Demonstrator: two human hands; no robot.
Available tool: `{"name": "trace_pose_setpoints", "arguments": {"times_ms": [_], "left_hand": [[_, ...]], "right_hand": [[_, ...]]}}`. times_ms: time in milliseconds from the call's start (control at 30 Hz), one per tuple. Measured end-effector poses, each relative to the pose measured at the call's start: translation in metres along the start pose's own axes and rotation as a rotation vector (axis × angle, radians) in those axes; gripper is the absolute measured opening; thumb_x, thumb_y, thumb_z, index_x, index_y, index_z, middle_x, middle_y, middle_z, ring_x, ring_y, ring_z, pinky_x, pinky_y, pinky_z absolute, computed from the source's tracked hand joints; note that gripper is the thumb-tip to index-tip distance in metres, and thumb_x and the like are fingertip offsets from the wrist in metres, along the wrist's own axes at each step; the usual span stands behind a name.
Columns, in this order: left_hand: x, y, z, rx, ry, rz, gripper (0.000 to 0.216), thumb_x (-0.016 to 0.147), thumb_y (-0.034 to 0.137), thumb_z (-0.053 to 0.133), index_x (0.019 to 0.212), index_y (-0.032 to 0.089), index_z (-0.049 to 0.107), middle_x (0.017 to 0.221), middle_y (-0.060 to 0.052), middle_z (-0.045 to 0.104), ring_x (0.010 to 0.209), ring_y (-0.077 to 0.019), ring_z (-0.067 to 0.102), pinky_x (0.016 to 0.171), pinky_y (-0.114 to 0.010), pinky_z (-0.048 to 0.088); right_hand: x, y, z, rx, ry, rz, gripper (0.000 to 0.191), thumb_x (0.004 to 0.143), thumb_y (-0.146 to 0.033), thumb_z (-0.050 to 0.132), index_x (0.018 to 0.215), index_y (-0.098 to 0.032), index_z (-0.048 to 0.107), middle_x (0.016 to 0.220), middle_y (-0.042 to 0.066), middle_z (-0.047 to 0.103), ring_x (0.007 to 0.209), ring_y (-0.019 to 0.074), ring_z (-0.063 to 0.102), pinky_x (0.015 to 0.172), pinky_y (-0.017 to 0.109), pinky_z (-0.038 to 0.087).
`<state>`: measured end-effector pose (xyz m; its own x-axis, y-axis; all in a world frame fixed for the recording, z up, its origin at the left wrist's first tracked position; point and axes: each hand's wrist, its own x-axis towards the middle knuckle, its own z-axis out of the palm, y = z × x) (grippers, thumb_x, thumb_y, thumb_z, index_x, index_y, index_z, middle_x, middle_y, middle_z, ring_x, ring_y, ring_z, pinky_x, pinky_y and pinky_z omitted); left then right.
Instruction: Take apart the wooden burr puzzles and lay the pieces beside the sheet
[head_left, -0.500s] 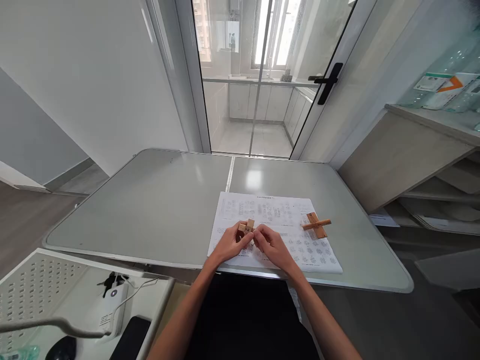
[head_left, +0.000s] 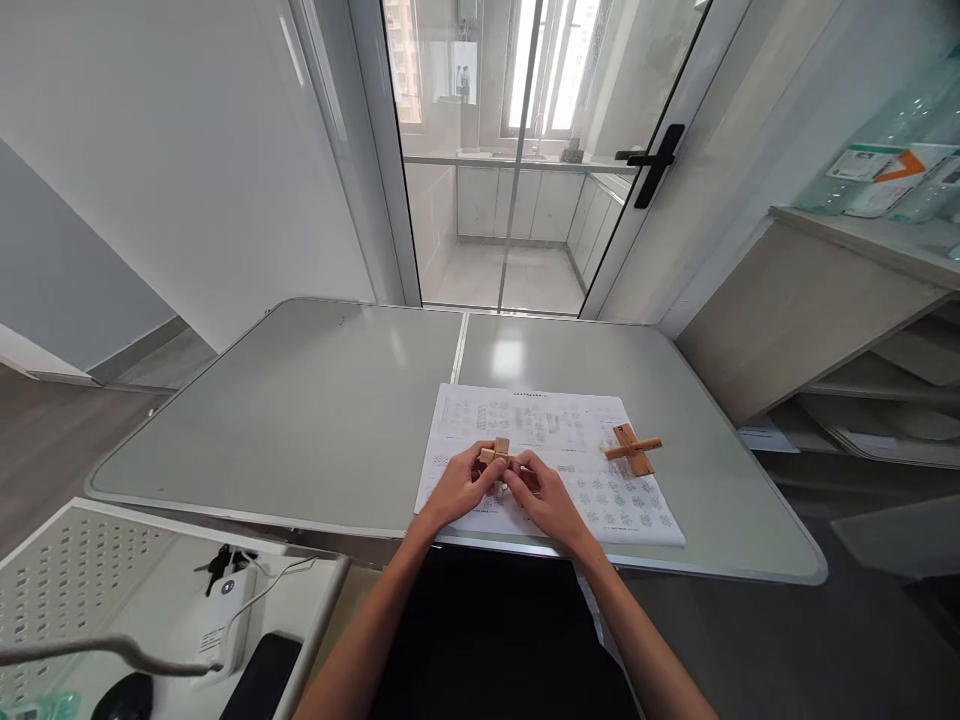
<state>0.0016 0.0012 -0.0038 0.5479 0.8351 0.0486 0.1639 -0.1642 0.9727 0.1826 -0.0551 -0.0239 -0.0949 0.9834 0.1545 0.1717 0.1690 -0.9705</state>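
Observation:
A small wooden block puzzle (head_left: 496,453) is held over a printed instruction sheet (head_left: 547,462) on the grey folding table (head_left: 315,400). My left hand (head_left: 459,488) grips it from the left with fingers curled round it. My right hand (head_left: 544,495) closes on it from the right, fingertips meeting the wood. A second wooden piece, a flat cross of two sticks (head_left: 632,447), lies on the sheet's right edge, well apart from both hands.
A white perforated stand (head_left: 112,570) at lower left carries keys (head_left: 217,566), a white charger with cable (head_left: 214,625), a dark phone (head_left: 262,675) and a mouse (head_left: 124,697). Wooden shelves (head_left: 840,330) stand to the right. A glass door (head_left: 525,150) is behind the table.
Both hands have drawn closer together around the wooden puzzle, and the right fingers now cover more of it. The cross piece has not moved.

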Motion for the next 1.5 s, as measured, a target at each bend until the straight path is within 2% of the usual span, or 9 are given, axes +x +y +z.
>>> {"name": "trace_pose_setpoints", "arguments": {"times_ms": [233,333,467,533,633,767,933,1267,1500], "left_hand": [[0.001,-0.003,0.002,0.054,0.043,0.0,0.052,0.097,0.053,0.062,0.137,0.019,0.059,0.097,-0.005,0.072,0.075,-0.0173,0.065,0.072,-0.03,0.053],[0.001,-0.003,0.002,0.039,0.045,-0.01,0.053,0.096,0.052,0.064,0.137,0.02,0.057,0.096,-0.004,0.072,0.071,-0.0157,0.064,0.069,-0.029,0.053],[0.001,-0.002,0.002,0.091,0.053,0.001,0.058,0.092,0.053,0.07,0.138,0.021,0.057,0.095,-0.003,0.072,0.073,-0.0158,0.061,0.067,-0.028,0.05],[0.0,-0.001,0.001,0.111,0.051,0.013,0.06,0.09,0.052,0.072,0.14,0.022,0.056,0.097,-0.003,0.071,0.073,-0.0156,0.06,0.067,-0.028,0.049],[-0.001,0.0,0.001,0.109,0.036,0.02,0.065,0.088,0.051,0.074,0.144,0.023,0.054,0.098,-0.003,0.071,0.072,-0.0151,0.059,0.066,-0.028,0.048],[-0.001,0.0,0.0,0.105,0.025,0.017,0.068,0.088,0.05,0.074,0.146,0.023,0.053,0.101,-0.004,0.072,0.074,-0.0158,0.062,0.067,-0.029,0.05],[0.001,-0.004,0.0,0.074,0.029,-0.003,0.062,0.092,0.053,0.069,0.144,0.022,0.054,0.102,-0.006,0.073,0.076,-0.0181,0.067,0.072,-0.032,0.054],[0.001,-0.004,-0.001,0.016,0.027,-0.035,0.058,0.105,0.061,0.04,0.137,0.017,0.06,0.069,0.0,0.067,0.067,-0.0179,0.064,0.071,-0.03,0.05],[0.001,-0.002,0.0,-0.008,0.012,-0.047,0.056,0.104,0.06,0.043,0.136,0.017,0.06,0.078,-0.002,0.07,0.067,-0.0174,0.063,0.071,-0.03,0.05]], "right_hand": [[-0.005,0.009,0.0,0.046,0.025,0.0,0.028,0.103,-0.048,0.057,0.091,-0.026,0.043,0.068,-0.007,0.047,0.059,0.0136,0.046,0.059,0.027,0.039],[-0.004,0.012,0.001,0.09,0.059,0.022,0.024,0.104,-0.048,0.055,0.104,-0.027,0.042,0.073,-0.007,0.053,0.059,0.0138,0.052,0.059,0.027,0.044],[-0.001,0.016,0.001,0.143,0.16,0.042,0.032,0.104,-0.051,0.052,0.125,-0.029,0.041,0.099,-0.001,0.062,0.06,0.0123,0.057,0.058,0.028,0.049],[0.001,0.015,0.001,0.113,0.158,0.051,0.036,0.104,-0.052,0.051,0.13,-0.028,0.046,0.097,0.0,0.062,0.06,0.0129,0.057,0.058,0.028,0.049],[0.002,0.011,0.0,0.05,0.147,0.06,0.037,0.105,-0.054,0.051,0.125,-0.024,0.057,0.08,-0.001,0.061,0.06,0.0154,0.056,0.056,0.028,0.047],[0.002,0.008,-0.002,0.04,0.152,0.063,0.038,0.104,-0.055,0.052,0.121,-0.023,0.061,0.068,-0.002,0.057,0.058,0.0173,0.056,0.056,0.029,0.046],[0.002,0.009,-0.003,0.073,0.15,0.068,0.04,0.106,-0.057,0.048,0.119,-0.023,0.063,0.066,-0.002,0.059,0.057,0.0172,0.056,0.058,0.03,0.047],[0.004,0.006,-0.004,0.187,0.162,0.085,0.042,0.101,-0.062,0.054,0.111,-0.022,0.064,0.067,-0.002,0.059,0.053,0.0161,0.054,0.053,0.03,0.046],[0.004,0.008,-0.004,0.191,0.146,0.084,0.042,0.1,-0.062,0.055,0.111,-0.023,0.064,0.073,0.0,0.062,0.056,0.0164,0.055,0.054,0.03,0.047]]}}
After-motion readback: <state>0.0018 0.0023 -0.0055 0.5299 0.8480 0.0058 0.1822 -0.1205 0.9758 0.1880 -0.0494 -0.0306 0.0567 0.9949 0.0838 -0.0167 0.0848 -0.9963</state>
